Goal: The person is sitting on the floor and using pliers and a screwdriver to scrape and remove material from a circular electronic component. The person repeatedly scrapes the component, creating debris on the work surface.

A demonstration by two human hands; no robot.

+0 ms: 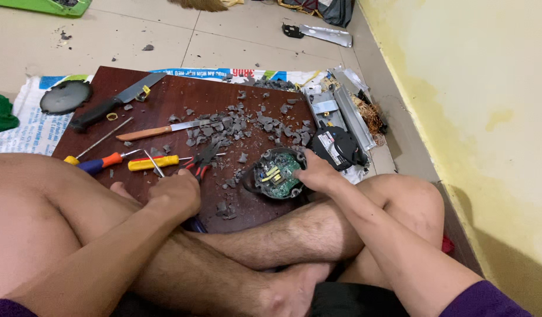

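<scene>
I sit cross-legged on the floor at a dark brown board [183, 97]. My right hand [315, 174] grips the rim of a round black housing [278, 173] with a green circuit board inside, resting on the board's near right corner. My left hand [176, 192] is closed at the board's near edge, its fist over a thin metal tool [153, 162] that sticks out beyond it. Red-handled pliers [204, 160] lie just past that hand. Grey broken plastic fragments [241, 126] litter the board.
On the board lie a yellow-handled screwdriver [153, 162], a blue-and-orange screwdriver [100, 162], a wooden-handled knife [159, 130] and a black-handled cleaver [115, 101]. A circular saw blade [65, 97] rests left. Dismantled metal parts [341, 126] sit right, near the yellow wall [470, 88].
</scene>
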